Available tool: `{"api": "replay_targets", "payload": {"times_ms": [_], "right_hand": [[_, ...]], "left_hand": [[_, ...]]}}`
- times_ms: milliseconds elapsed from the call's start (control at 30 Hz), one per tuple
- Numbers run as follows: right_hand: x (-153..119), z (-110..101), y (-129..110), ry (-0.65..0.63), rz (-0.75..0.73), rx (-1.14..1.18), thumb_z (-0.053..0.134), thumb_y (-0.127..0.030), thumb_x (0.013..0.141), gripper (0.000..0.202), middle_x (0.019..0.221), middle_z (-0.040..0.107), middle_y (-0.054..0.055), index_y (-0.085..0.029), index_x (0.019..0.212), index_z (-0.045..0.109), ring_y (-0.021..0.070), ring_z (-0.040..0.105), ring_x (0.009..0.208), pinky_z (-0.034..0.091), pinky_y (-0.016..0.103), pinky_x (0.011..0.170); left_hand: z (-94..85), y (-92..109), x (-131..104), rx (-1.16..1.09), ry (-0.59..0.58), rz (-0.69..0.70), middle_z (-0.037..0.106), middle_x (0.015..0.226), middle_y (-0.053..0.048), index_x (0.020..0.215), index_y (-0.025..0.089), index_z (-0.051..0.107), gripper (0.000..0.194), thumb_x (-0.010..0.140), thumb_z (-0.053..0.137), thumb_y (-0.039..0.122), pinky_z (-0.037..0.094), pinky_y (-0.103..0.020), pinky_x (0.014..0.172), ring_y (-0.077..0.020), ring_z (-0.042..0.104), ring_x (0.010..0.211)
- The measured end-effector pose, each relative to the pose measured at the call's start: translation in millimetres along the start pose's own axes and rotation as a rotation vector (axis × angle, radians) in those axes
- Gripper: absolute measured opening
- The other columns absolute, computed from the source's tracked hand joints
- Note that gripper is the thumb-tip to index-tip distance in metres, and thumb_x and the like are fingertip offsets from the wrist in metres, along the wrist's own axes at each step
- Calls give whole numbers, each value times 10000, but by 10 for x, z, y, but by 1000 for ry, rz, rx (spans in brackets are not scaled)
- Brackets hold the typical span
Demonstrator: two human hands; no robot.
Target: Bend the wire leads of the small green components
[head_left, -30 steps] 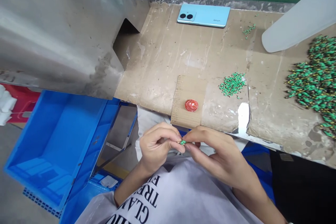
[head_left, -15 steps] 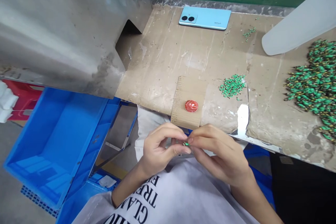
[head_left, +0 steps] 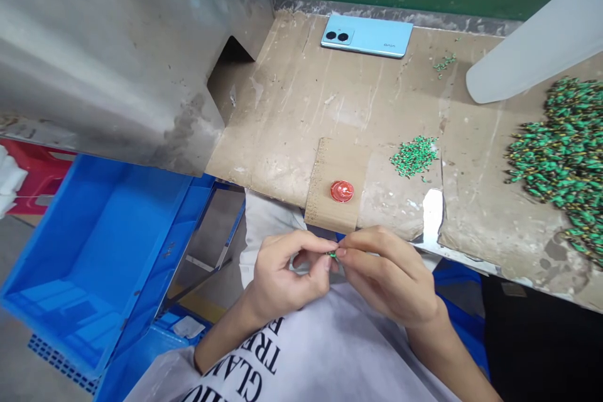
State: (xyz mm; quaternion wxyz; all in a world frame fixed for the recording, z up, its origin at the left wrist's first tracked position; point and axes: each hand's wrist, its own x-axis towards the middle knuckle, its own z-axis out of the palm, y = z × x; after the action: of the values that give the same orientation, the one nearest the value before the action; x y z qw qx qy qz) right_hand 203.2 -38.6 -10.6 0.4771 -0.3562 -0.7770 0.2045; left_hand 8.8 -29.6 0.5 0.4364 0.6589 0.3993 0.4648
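Note:
Both hands meet in front of the table edge, fingertips nearly touching. A small green piece (head_left: 331, 254) sits between them. My left hand (head_left: 291, 270) pinches it, the thumb bent against the fingers. My right hand (head_left: 391, 273) closes thumb and fingers on the piece's other side. Just beyond the hands, a round red object (head_left: 342, 191) rests on a cardboard strip (head_left: 342, 157). To its right lies a small pile of green pieces (head_left: 414, 156). The finer shape of the held piece is hidden by the fingertips.
A light blue phone (head_left: 367, 36) lies at the table's back. A large heap of green and yellow pieces (head_left: 565, 157) and a white cylinder (head_left: 532, 44) are at the right. At the left stand a metal housing (head_left: 117, 44) and a blue crate (head_left: 117, 232).
My left thumb has drawn back and bent, and my right hand has shifted slightly left. The green piece stays between the fingertips. The whole view has moved slightly.

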Motion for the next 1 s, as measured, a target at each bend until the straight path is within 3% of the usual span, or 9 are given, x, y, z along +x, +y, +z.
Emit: {"api": "replay_targets", "payload": {"times_ms": [133, 500, 633, 733, 833, 1000], "right_hand": [[-12, 7, 23, -10, 21, 25, 646, -43, 988, 245, 975, 784, 101, -199, 1169, 702, 202, 746, 805, 645, 324, 679], [-2, 61, -16, 19, 47, 16, 636, -32, 1006, 170, 945, 796, 108, -178, 1053, 710, 205, 771, 788, 645, 313, 657], [17, 33, -57, 60, 161, 111, 661, -22, 981, 258, 971, 805, 83, -211, 1145, 725, 196, 788, 813, 670, 306, 706], [34, 26, -98, 97, 284, 226, 696, -29, 961, 275, 940, 803, 60, -226, 1148, 741, 196, 782, 798, 668, 297, 694], [50, 33, -127, 103, 317, 292, 701, -36, 961, 248, 925, 807, 58, -213, 1125, 757, 187, 777, 781, 655, 268, 662], [68, 27, -133, 71, 299, 287, 695, -43, 972, 247, 921, 817, 66, -214, 1137, 764, 190, 780, 772, 663, 283, 673]], "left_hand": [[4, 25, 12, -67, -30, -98, 808, 727, -31, 942, 169, 728, 155, 871, 698, 35, 547, -204, 481, -152, 736, 549], [30, -51, 11, -67, 7, -83, 739, 683, 9, 853, 177, 666, 177, 813, 663, 5, 488, -169, 454, -108, 663, 493], [-9, -69, 16, -45, -35, -84, 755, 784, -20, 1016, 173, 743, 167, 874, 758, 86, 538, -211, 556, -122, 662, 602], [-27, -120, 42, -134, -2, 4, 746, 926, -42, 1191, 204, 737, 350, 877, 890, 186, 593, -241, 692, -153, 681, 776], [-24, -163, 61, -264, 29, 93, 730, 959, -32, 1173, 220, 691, 347, 896, 887, 145, 620, -239, 780, -154, 697, 865], [-15, -148, 53, -310, 7, 73, 733, 898, -14, 1068, 215, 630, 292, 918, 852, 96, 632, -238, 765, -150, 727, 825]]}}
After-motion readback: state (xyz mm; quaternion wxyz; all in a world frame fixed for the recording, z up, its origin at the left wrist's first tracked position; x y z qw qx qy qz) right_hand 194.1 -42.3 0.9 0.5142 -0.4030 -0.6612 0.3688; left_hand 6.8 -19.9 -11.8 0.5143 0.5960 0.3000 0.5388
